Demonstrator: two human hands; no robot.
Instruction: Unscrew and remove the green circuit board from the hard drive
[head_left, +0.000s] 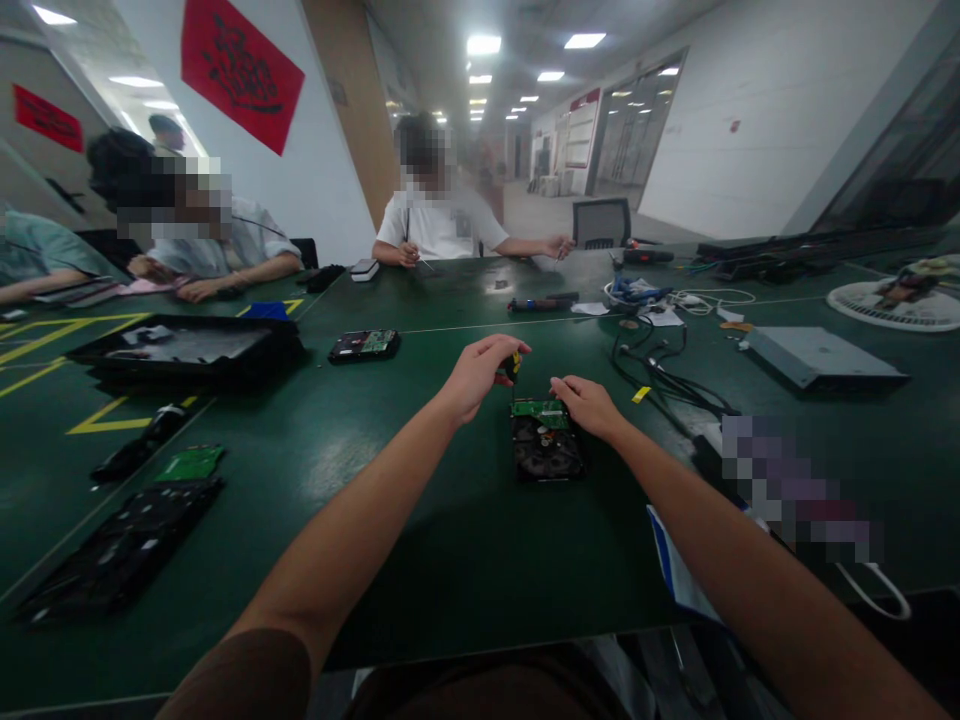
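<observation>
A black hard drive (546,447) lies on the green table (450,520) straight ahead, circuit board side up, with a green board (541,411) at its far end. My left hand (480,372) is closed round the yellow-and-black handle of a screwdriver (511,370), held upright with its tip down at the drive's far left corner. My right hand (589,403) rests on the drive's far right corner, fingers curled against it.
A second drive (364,345) lies farther left. A black tray (184,348), a loose green board (191,462) and a dark panel (127,545) are at the left. Cables (660,370) and a grey box (821,358) lie to the right. Two other people sit across the table.
</observation>
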